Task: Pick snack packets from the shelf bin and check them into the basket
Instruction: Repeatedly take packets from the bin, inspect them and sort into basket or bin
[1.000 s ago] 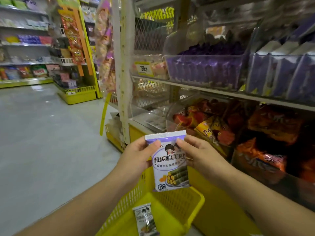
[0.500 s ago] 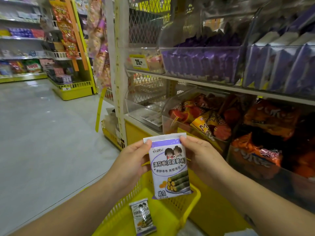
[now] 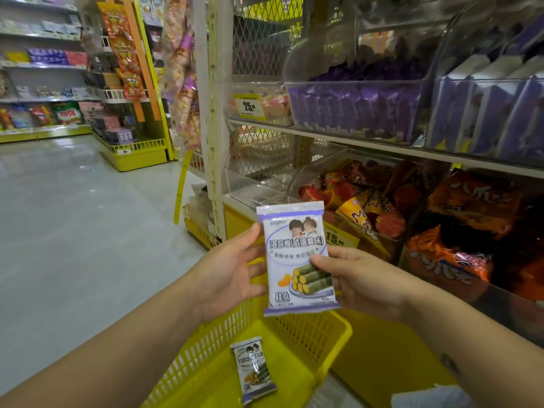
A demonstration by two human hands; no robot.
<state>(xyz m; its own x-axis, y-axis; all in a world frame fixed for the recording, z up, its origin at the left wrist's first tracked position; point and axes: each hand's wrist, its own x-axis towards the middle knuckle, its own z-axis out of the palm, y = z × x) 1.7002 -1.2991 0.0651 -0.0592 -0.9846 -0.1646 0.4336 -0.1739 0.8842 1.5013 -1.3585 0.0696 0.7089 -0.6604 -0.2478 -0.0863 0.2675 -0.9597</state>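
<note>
One packet is held upright above the basket, left hand and right hand pinching opposite edges. Advise lowering it inside beside the second packet before releasing.

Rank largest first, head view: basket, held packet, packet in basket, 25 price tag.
Yellow plastic mesh basket
White-and-purple snack packet, held up
Matching packet lying in the basket: likely equal, just farther away
Yellow 25 price tag: far off, real size unsure
</note>
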